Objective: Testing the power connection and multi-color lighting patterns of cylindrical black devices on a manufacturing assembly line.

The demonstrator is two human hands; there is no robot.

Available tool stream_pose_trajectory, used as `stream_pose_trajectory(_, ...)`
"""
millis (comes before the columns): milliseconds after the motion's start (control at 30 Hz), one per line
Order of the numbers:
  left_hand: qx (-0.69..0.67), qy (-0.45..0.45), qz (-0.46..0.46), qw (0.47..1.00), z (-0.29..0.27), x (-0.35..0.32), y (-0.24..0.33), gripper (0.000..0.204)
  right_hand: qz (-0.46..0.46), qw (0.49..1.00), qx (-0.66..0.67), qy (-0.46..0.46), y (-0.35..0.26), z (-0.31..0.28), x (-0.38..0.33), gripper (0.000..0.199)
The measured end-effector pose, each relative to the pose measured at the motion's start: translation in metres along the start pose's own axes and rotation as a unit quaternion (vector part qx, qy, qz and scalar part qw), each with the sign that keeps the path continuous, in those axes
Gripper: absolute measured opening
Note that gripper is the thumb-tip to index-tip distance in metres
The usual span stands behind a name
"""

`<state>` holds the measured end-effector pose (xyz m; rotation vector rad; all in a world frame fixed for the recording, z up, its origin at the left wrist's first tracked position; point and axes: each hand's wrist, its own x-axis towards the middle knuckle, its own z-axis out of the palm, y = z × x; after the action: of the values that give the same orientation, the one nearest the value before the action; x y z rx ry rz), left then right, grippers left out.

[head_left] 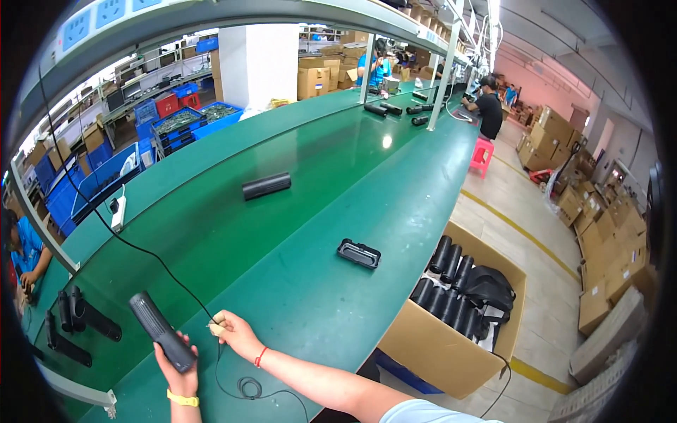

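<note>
A black cylinder-shaped housing with a ribbed upper part (pixel 151 317) rests tilted in my left hand (pixel 180 371), whose fingers wrap round its lower end. A yellow band circles that wrist. Just to the right, my right hand (pixel 236 334) pinches a thin black cable (pixel 166 262) near the housing's lower end; the fingertips hide its tip. The cable runs up to the overhead frame at the upper left. Another stretch of black cord (pixel 249 385) lies looped on the green bench (pixel 303 317) below my right hand. A red string is round my right wrist.
A black rectangular tray-like part (pixel 359 254) and a black cylinder (pixel 266 186) lie on the bench. Several black housings (pixel 88 317) stand at the left. A cardboard box (pixel 430 356) of black cylinders sits right of the bench edge. Co-workers (pixel 486 106) sit farther along.
</note>
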<state>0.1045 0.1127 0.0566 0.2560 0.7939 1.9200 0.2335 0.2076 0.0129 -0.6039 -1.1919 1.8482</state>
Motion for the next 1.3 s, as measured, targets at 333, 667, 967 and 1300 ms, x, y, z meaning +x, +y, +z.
stream_pose_trajectory(333,0.076,-0.122,-0.016,0.990,0.002,-0.010,-0.019,0.057,0.008,0.998,-0.001,-0.070,-0.019,0.005,-0.016,0.010)
stream_pose_trajectory(667,0.126,-0.197,0.041,0.972,-0.042,0.003,-0.019,0.064,0.056,0.990,0.032,-0.128,-0.023,0.017,-0.017,0.012)
stream_pose_trajectory(967,0.029,-0.167,-0.040,0.985,-0.033,0.009,-0.022,0.057,0.074,0.987,0.071,-0.121,-0.035,0.013,-0.017,0.013)
stream_pose_trajectory(1300,-0.020,-0.144,0.022,0.989,-0.023,0.004,-0.014,0.046,0.073,0.989,-0.030,-0.127,-0.042,0.030,-0.035,0.010)
